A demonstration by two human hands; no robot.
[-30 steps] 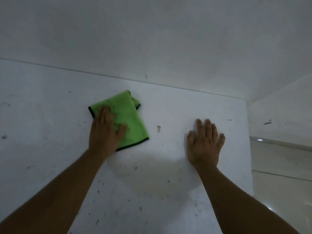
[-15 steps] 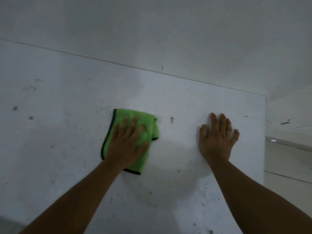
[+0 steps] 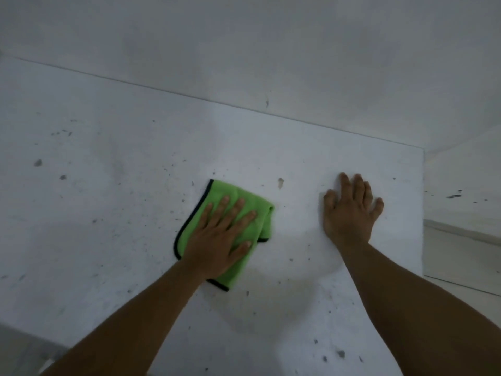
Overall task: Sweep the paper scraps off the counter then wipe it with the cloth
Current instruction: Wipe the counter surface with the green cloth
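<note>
Compared with half a second ago, not much is changed tbh: the green cloth (image 3: 245,213) is found at roughly the same spot on the counter (image 3: 108,199), only the fold on its right side is bunched up a bit more and the fingers on top are fanned out wider. A second ago it was noticeably further back toward the wall (image 3: 271,50), so it's been dragged nearer. The left hand (image 3: 219,237) is laid flat on the cloth, fingers straight and spread, nothing gripped, just pressed down. The right hand (image 3: 349,213) is kept where it was, planted flat on the bare counter well to the right of the cloth, fingers straight and close together.

A good part of the cloth is covered by the left hand, so its full shape can't be made out. Both forearms are cut off at the bottom edge. Lots of small dark specks (image 3: 38,162) are scattered over the counter, but whether they're paper scraps, chips or stains can't be told. A pale mark (image 3: 280,182) is seen between the hands, also unclear.
</note>
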